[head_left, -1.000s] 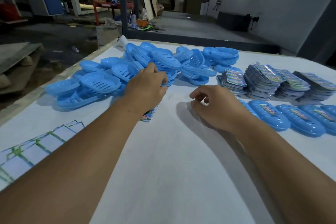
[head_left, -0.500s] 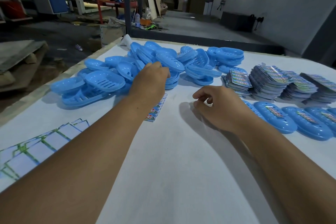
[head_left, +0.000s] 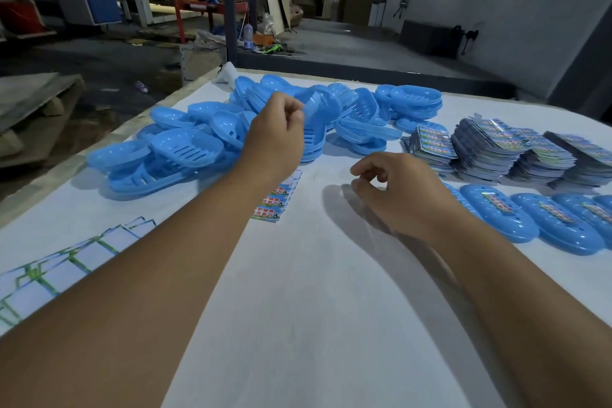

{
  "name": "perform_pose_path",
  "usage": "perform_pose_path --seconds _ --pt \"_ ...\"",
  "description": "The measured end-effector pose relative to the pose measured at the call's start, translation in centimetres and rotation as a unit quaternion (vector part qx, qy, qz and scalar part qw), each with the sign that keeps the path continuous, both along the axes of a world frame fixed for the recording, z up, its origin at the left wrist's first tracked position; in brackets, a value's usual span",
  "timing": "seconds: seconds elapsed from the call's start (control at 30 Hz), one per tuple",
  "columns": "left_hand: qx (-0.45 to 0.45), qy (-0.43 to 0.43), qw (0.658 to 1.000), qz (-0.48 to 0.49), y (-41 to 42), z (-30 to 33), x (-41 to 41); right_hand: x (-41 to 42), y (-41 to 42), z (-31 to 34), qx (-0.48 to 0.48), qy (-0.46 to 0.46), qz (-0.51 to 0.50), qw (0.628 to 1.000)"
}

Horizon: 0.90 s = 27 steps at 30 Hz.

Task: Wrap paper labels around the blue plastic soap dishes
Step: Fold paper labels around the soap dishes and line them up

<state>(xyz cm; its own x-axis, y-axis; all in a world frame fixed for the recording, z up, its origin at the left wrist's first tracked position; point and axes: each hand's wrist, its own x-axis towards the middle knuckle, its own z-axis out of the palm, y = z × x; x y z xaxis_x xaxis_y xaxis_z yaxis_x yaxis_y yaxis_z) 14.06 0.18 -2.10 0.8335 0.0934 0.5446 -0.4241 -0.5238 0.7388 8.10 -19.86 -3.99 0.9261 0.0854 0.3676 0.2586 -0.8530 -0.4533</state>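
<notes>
A loose pile of blue plastic soap dishes (head_left: 185,147) covers the far left of the white table (head_left: 298,291). My left hand (head_left: 276,132) is raised over the pile and pinches the edge of one blue soap dish (head_left: 319,104), which is blurred. A small printed paper label (head_left: 280,199) lies flat on the table below my left wrist. My right hand (head_left: 400,197) hovers just above the table to the right of the label, with its fingers loosely curled and nothing in them.
Stacks of printed labels (head_left: 486,149) stand at the right. In front of them lies a row of labelled soap dishes (head_left: 500,220). Printed sheets (head_left: 49,275) lie fanned at the near left edge. Beyond the table is a workshop floor.
My left hand has risen from the pile with a soap dish pinched in its fingers, and more of the label on the table shows. My right hand has hardly moved.
</notes>
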Motion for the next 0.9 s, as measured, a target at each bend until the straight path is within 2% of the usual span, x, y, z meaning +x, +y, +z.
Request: perform_pose_path --seconds 0.07,0.2,0.27,0.33,0.5,0.63,0.8,0.83,0.9 --pt "-0.160 0.063 0.985 -0.014 -0.2 0.8 0.0 -0.1 0.0 0.2 0.013 -0.011 -0.012 1.000" --pt "-0.384 0.154 0.909 -0.056 -0.4 1.9 -0.4 -0.2 0.1 0.7 0.049 -0.044 -0.033 0.997" --pt "-0.453 0.185 0.868 -0.086 -0.7 2.3 -0.9 -0.3 0.2 1.0 0.073 -0.072 -0.033 0.994" --pt "-0.469 0.217 0.849 -0.108 -1.2 2.4 -1.5 -0.6 0.4 1.2 0.089 -0.088 -0.017 0.992" --pt "-0.376 0.269 0.877 -0.133 -2.5 2.4 -3.1 -1.1 0.7 1.6 0.088 -0.115 0.017 0.989" --pt "-0.270 0.260 0.921 -0.102 -2.4 2.1 -3.3 -1.2 0.6 1.7 0.070 -0.051 0.049 0.995" --pt "-0.223 0.285 0.926 -0.105 -1.9 1.6 -3.0 -1.1 0.4 1.8 0.064 -0.018 0.040 0.997" --pt "-0.176 0.283 0.938 -0.099 -1.7 1.4 -2.8 -1.2 0.3 1.8 0.056 -0.011 0.039 0.998" --pt "-0.006 0.237 0.969 -0.066 -1.5 0.9 -2.8 -1.2 0.1 1.7 0.032 0.015 0.048 0.998"
